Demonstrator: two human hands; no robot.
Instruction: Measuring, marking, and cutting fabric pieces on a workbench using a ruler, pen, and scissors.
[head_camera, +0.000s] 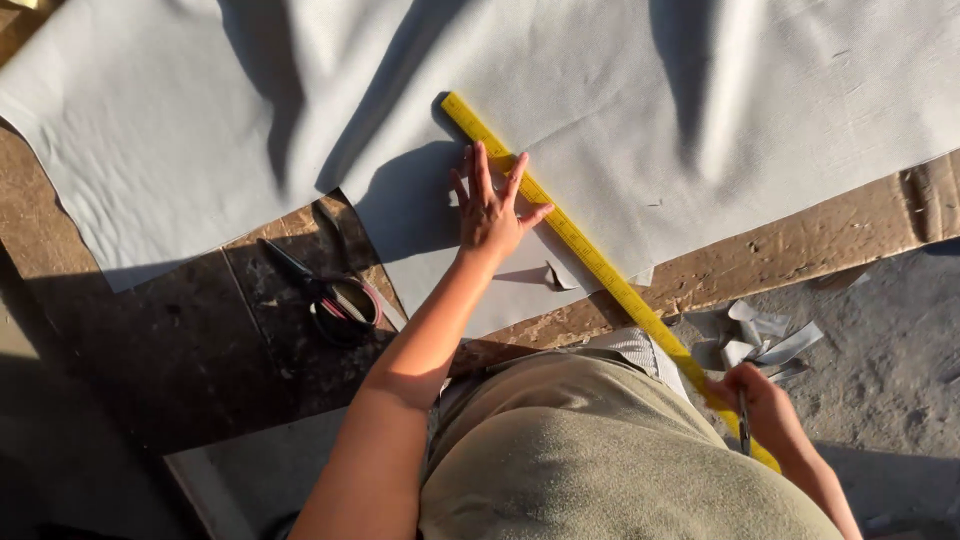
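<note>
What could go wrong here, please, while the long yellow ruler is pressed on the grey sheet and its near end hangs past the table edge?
The left hand pins the yellow ruler at only one spot, so it may pivot on the grey sheet. The right hand grips the overhanging end along with a thin tool, so a nudge could shift the line. The sheet lies rippled, which may skew any marking. The scissors lie close to the left forearm.

Ruler (590, 262): bright yellow, fine dark tick marks along its edge
Cloth (640, 110): pale grey, plain, no print, cut by darker grey shadow bands
Table (250, 340): brown, mottled and scuffed, lighter tan at its front edge
Scissors (330, 295): dark blades, dark handles with a reddish loop
Scraps (765, 335) on floor: light grey
Person's garment (600, 460): olive-khaki, plain
</note>
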